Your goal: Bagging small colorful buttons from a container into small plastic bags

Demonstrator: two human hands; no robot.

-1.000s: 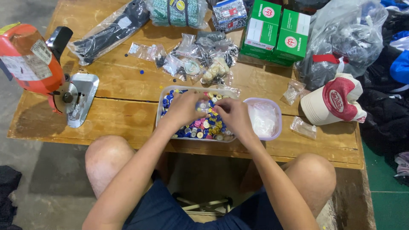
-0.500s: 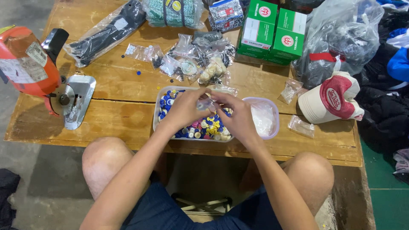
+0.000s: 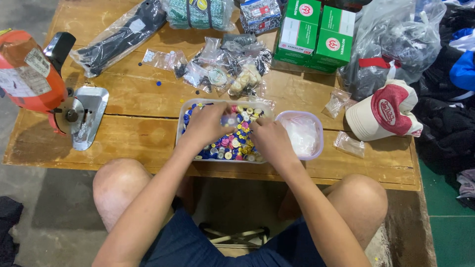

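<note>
1. The tray of buttons (image 3: 184, 129) sits in the centre of the frame, near the front edge of the wooden table (image 3: 138, 101); it is a clear, shallow tray filled with small blue, yellow, pink and white buttons.
2. Your left hand (image 3: 208, 124) rests over the left half of that tray, fingers curled down among the buttons around a small pale piece; whether it truly grips it, you cannot tell.
3. Your right hand (image 3: 269, 138) lies over the right half, fingertips bent into the buttons, close beside the left hand; its grip is hidden too.
4. Touching the tray's right side stands a small tub (image 3: 303, 134) with something white inside.
5. Just above the tray lie several little clear bags (image 3: 217, 69) of small parts.
6. At the upper centre stand two green boxes (image 3: 316, 37).
7. To the right lies a red and white cap (image 3: 383, 111).
8. At the left edge sits an orange cutting machine (image 3: 29, 79) with a round blade.
</note>
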